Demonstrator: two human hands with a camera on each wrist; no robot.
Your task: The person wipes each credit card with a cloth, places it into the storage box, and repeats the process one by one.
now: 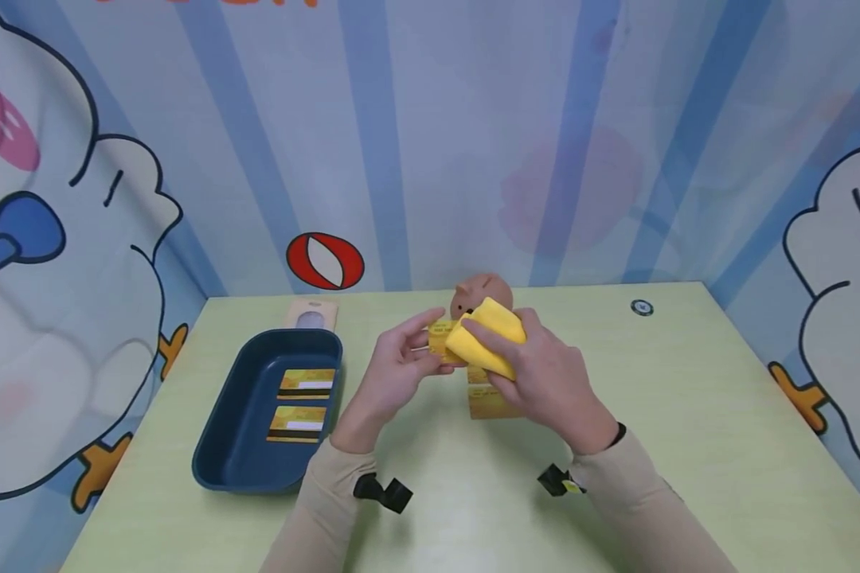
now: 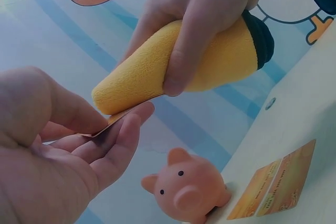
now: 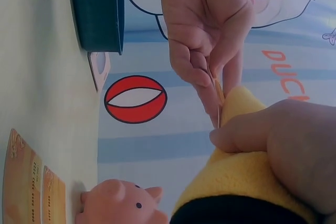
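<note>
My left hand [image 1: 421, 344] pinches a gold card [image 1: 440, 337] by its edge, above the middle of the table. My right hand [image 1: 500, 352] grips a folded yellow cloth [image 1: 489, 333] and presses it against that card. In the left wrist view the cloth [image 2: 157, 72] lies on the card [image 2: 118, 121], which rests on my left fingers [image 2: 121, 140]. The right wrist view shows the card [image 3: 218, 103] edge-on between my left fingers and the cloth [image 3: 236, 182]. Two more gold cards [image 1: 490, 398] lie on the table under my right hand. A pink piggy bank [image 1: 482, 293] stands just behind.
A dark blue tray [image 1: 247, 454] sits at the left with two gold cards [image 1: 305, 383] in it. A small tan card [image 1: 311, 315] lies behind the tray. A small round disc [image 1: 641, 307] is at the back right. Cartoon walls surround the green table [image 1: 724, 430].
</note>
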